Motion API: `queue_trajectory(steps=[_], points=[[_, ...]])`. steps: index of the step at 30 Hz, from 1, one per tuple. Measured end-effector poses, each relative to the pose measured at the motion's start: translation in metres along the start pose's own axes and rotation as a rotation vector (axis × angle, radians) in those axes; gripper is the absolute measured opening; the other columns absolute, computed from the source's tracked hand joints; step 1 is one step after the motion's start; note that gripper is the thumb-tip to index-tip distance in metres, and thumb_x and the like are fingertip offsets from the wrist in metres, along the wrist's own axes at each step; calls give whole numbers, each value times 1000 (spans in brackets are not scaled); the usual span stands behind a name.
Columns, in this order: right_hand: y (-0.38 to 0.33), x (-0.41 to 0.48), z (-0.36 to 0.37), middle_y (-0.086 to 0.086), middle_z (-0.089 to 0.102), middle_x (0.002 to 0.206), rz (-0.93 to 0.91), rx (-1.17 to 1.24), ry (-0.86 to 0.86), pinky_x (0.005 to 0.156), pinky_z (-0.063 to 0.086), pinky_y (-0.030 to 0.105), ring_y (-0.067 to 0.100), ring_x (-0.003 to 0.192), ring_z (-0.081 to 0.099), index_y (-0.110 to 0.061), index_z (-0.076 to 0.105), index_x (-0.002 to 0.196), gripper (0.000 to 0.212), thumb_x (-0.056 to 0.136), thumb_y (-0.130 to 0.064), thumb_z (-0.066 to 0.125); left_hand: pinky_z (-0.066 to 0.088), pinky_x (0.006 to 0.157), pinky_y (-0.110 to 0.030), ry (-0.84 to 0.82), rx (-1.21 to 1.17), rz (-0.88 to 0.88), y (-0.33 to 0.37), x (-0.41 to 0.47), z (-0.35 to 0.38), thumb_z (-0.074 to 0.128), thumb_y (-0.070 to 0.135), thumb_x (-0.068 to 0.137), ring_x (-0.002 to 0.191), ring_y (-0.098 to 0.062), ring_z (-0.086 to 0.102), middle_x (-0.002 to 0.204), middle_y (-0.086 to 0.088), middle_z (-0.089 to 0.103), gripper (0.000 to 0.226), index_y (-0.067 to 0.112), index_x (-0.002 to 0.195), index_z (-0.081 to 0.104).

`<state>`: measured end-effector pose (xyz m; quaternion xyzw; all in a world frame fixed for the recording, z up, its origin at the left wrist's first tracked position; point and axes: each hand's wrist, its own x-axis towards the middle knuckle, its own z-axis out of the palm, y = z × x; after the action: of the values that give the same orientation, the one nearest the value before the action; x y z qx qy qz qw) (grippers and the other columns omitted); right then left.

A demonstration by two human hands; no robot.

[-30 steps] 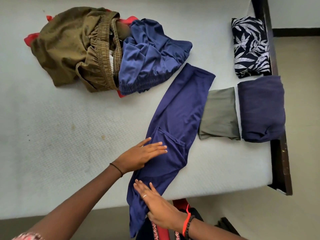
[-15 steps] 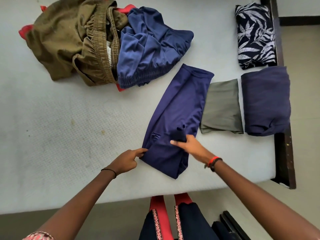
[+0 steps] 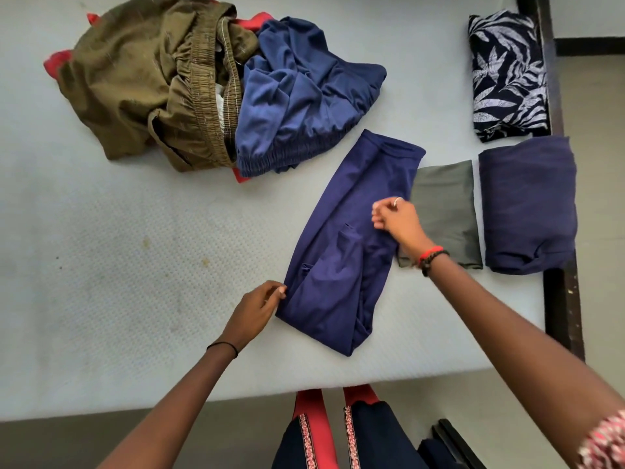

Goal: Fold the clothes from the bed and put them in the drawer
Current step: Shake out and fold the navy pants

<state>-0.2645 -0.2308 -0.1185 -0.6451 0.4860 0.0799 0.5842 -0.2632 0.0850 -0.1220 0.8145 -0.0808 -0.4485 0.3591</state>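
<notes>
The navy trousers (image 3: 351,245) lie in the middle of the frame on the pale mattress (image 3: 135,265), stretched out in a long narrow strip that slants up toward the right, with the near end already doubled over on itself. The left hand (image 3: 257,309) has its fingertips pinched on the lower left edge of the cloth. The right hand (image 3: 395,218), just right of centre, is curled over the right side of the strip; it looks closed on a bit of fabric, though the blur means I cannot tell for sure. This cloth looks thin, light and floppy, so it should fold with no effort but will slide and bunch if dragged; I'd hold it at two corners or at the fold line and lay it over flat. At right sit three folded pieces: a grey one (image 3: 443,211) touching the trousers, a dark navy one (image 3: 527,204) beside it, and a leaf-print one (image 3: 507,76) at upper right. An unfolded heap waits at upper left, olive shorts (image 3: 142,82) and blue shorts (image 3: 304,96) over something red. No drawer is in view.
</notes>
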Motion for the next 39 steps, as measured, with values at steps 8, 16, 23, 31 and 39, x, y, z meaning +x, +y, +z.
queue_trajectory(steps=[8,16,23,31,39], points=[[-90,69,9,11,53,109,102,131,-12,71,53,28,19,83,58,-12,41,106,21,94,-18,57,50,82,-31,200,10,-76,24,28,8,66,50,81,86,-7,59,95,9,58,44,24,114,53],[-134,70,24,22,60,89,203,586,-88,63,56,30,24,75,64,1,45,96,11,96,1,34,40,87,-37,285,371,-87,37,41,19,63,58,78,90,-18,58,96,5,58,52,18,109,49],[-106,74,25,15,50,128,255,432,111,84,47,35,22,97,53,0,50,117,26,95,-6,40,47,73,-33,272,102,-93,29,45,10,48,33,96,85,-19,61,87,5,62,19,16,94,56],[-112,52,63,24,46,136,245,551,-143,95,45,38,34,122,51,5,44,122,26,96,4,36,48,72,-25,178,-6,-115,26,46,3,59,49,87,82,-7,59,88,8,61,32,19,95,58],[-58,-14,47,5,58,109,-254,-152,58,84,41,20,16,97,57,-5,33,142,50,93,-8,47,42,87,-28,225,555,647,11,24,-1,49,43,92,94,-16,60,108,3,60,30,19,106,58]])
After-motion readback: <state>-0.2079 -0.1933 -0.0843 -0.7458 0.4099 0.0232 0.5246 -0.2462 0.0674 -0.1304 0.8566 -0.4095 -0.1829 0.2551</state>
